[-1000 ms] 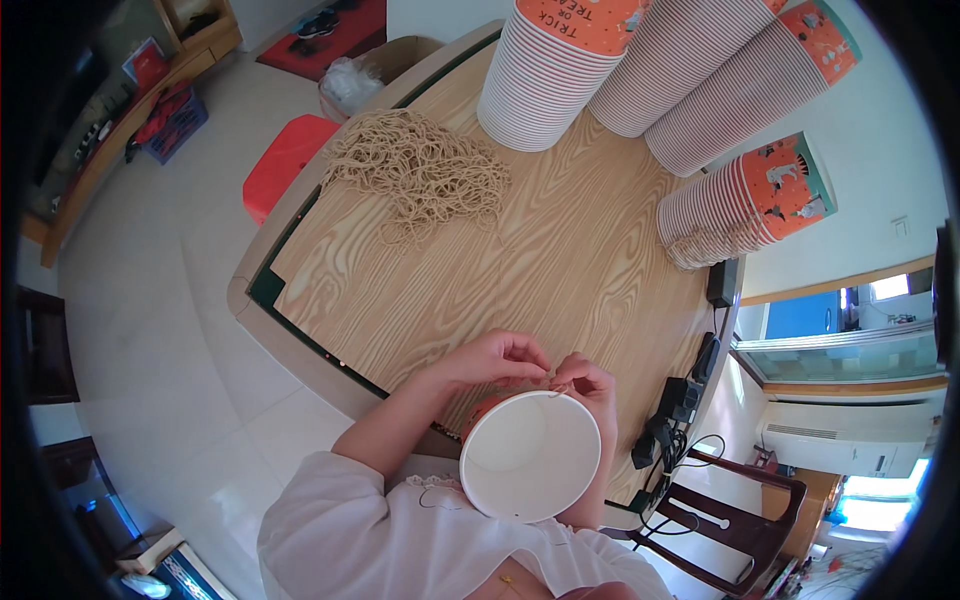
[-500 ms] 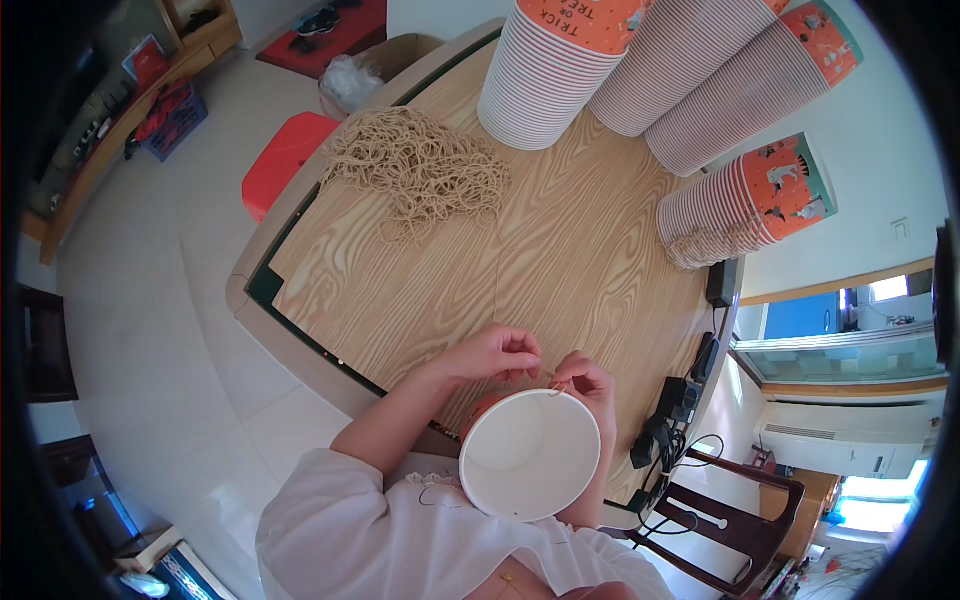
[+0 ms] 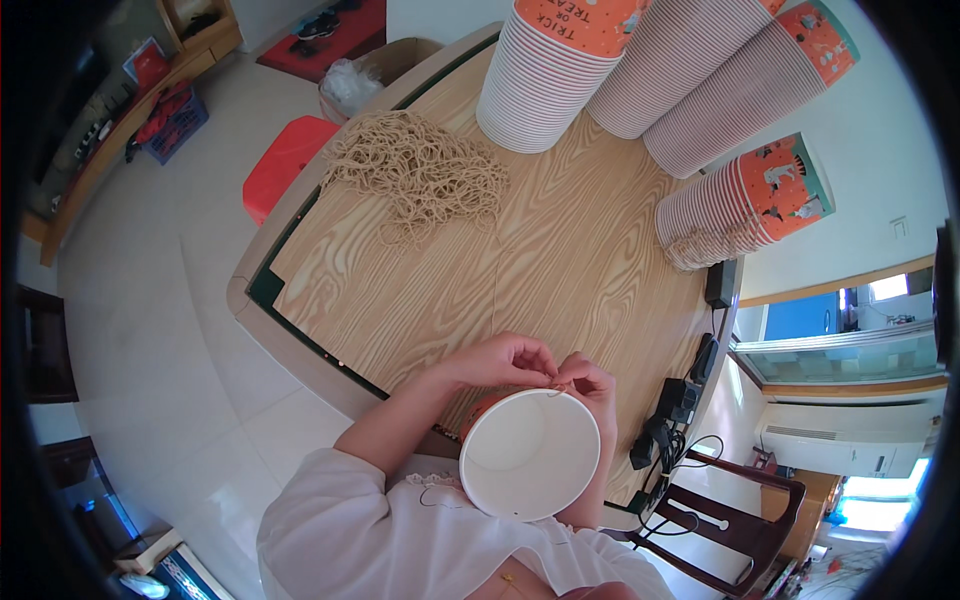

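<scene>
1. Wood-grain table [image 3: 560, 270]: fills the middle of the view, its near edge at the person's chest.
2. Stacks of nested paper cups [image 3: 545, 75]: several lie along the far and right edges, orange bases outward.
3. Paper cup [image 3: 530, 455]: orange outside, white inside, mouth toward the camera, at the near table edge between both hands.
4. Pile of tan string loops [image 3: 420, 175]: far left on the table, well apart from the hands.
5. Red stool [image 3: 285, 165]: on the floor beyond the left edge.
6. Black power strip [image 3: 680, 400]: with cables, right of the hands.
7. Left hand [image 3: 500, 362]: fingertips pinched narrowly at the cup's far rim.
8. Right hand [image 3: 590, 385]: also pinched there, wrapping the cup's right side; a thin string end shows between the fingertips.
</scene>
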Motion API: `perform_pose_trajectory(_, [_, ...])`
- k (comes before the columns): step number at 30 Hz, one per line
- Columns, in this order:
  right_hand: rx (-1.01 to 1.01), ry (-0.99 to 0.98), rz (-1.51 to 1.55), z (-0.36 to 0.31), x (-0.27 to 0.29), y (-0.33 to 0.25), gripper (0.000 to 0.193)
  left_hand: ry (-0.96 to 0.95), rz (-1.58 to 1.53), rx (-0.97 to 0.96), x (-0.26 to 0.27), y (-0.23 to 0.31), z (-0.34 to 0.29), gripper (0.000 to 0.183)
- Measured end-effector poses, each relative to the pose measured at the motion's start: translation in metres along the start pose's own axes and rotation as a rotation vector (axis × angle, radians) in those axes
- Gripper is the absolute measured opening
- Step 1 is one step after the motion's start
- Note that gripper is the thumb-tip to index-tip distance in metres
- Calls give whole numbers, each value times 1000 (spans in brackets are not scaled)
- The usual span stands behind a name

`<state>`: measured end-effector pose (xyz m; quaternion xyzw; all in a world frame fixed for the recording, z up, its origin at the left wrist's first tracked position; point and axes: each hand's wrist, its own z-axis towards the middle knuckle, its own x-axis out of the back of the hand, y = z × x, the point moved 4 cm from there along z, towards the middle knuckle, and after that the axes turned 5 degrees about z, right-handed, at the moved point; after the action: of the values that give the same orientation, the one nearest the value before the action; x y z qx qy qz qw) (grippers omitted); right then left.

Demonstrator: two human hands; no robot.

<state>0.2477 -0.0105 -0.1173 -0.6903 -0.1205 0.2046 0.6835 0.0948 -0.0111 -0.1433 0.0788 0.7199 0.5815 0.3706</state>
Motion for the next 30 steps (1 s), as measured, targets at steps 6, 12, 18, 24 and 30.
perform_pose_trajectory(6, [13,0,-17,-1,2,-1,7,-24,46,-5,0,-2,1,13])
perform_pose_trajectory(12, [25,5,-54,0,5,2,7,63,90,-60,13,-13,1,11])
perform_pose_trajectory(18, [-74,82,-26,2,0,-3,13,108,-11,-29,9,-4,2,12])
perform_pose_trajectory(24, [-48,72,-35,6,-1,-5,11,109,17,19,19,-15,0,14])
perform_pose_trajectory(30, [-32,63,-33,4,3,-3,13,128,135,-33,13,-5,-1,12])
